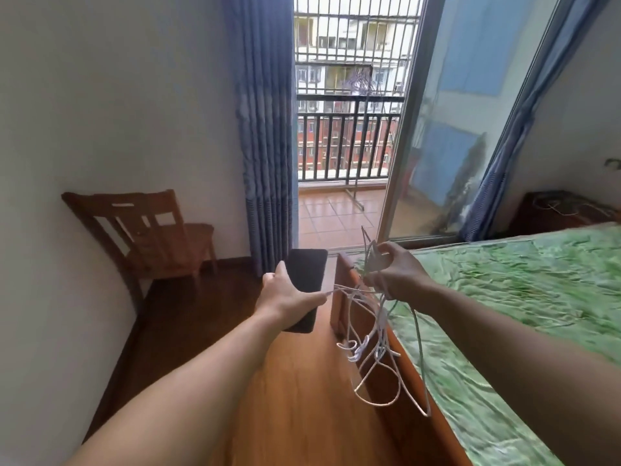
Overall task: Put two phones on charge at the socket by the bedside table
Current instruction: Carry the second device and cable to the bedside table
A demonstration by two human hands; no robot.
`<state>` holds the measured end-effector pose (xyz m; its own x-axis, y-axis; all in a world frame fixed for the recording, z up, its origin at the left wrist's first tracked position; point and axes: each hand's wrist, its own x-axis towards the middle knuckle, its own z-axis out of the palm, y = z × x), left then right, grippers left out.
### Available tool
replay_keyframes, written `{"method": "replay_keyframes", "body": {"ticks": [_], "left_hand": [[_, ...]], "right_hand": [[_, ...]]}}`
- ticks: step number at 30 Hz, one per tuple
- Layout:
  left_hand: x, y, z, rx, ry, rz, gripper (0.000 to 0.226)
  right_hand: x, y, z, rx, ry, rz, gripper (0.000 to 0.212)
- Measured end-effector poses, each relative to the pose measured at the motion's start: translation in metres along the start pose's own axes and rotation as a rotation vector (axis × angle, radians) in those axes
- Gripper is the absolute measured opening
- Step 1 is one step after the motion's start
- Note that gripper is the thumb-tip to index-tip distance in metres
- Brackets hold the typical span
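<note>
My left hand (285, 297) grips a black phone (307, 270), screen dark, held out over the wooden floor beside the bed's footboard. My right hand (396, 274) is closed on a tangle of white charging cables (373, 351); their loops hang down in front of the footboard, and one strand runs across to my left fingers. A dark bedside table (557, 210) stands far right beyond the bed, with thin wires lying on its top. No second phone and no socket are visible.
A bed with a green cover (521, 297) fills the right side, its wooden footboard (346, 297) close to my hands. A wooden chair (151, 237) stands against the left wall. Blue curtains (265, 136) flank an open balcony door (339, 210).
</note>
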<state>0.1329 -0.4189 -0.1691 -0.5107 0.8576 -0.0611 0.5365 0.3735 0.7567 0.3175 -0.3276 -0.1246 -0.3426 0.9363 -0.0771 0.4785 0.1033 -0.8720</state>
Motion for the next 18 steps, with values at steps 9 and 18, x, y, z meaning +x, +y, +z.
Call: {"method": "replay_keyframes", "body": {"ticks": [9, 18], "left_hand": [[0.197, 0.007, -0.032, 0.010, 0.010, -0.039, 0.100], [0.381, 0.032, -0.011, 0.063, 0.013, -0.019, 0.107]], "right_hand": [[0.181, -0.036, 0.019, 0.008, 0.029, 0.055, 0.056], [0.385, -0.029, 0.027, 0.048, 0.017, 0.058, 0.054]]}}
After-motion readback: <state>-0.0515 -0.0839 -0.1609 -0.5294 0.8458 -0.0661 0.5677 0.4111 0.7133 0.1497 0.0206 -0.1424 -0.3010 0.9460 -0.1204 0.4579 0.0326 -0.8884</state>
